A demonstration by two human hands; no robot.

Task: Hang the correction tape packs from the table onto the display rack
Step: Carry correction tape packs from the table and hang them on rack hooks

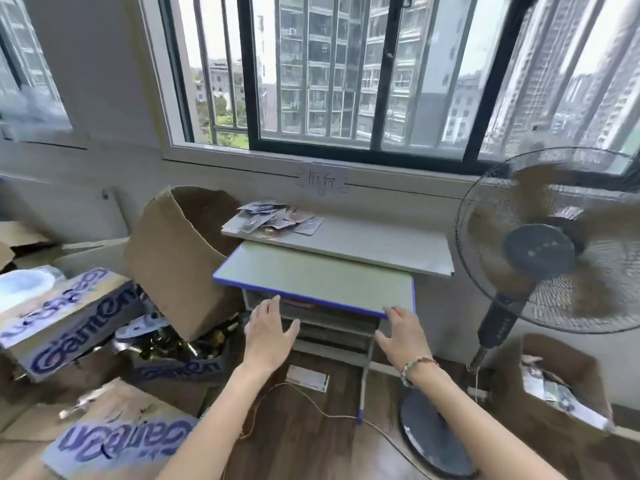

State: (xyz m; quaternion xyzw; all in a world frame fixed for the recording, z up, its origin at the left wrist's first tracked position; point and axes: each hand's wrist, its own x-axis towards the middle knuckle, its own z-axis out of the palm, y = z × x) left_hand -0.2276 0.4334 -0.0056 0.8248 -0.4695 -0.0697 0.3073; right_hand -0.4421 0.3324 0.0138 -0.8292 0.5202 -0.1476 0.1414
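A: Far on the white shelf board [363, 242], left end – pile of correction tape packs [275, 220], loose heap, can't count 'em

B: Boxes?

A: Tall brown carton [176, 258] just left of the blue-edged table [311, 278], tilted, flaps torn, inside not visible. Printed cartons [69, 317] near left w/ blue lettering, shiny clutter betw them on the floor, too blurry to name. Open brown box [550, 375] near right, below the standing fan [554, 244] – crumpled plastic packs or paper in it, can't tell which

B: Hands?

A: Both reaching fwd at the table's near edge, palms down. Left hand [268, 336] fingers spread & straight, holds nothing, tips abt at the edge. Right hand [401, 336] also spread, nothing in it, fingertips touching or just under the near right corner – can't tell. Beaded bracelet [417, 367] on the right wrist

B: Table top?

A: Bare pale surface, packs well apart from both hands
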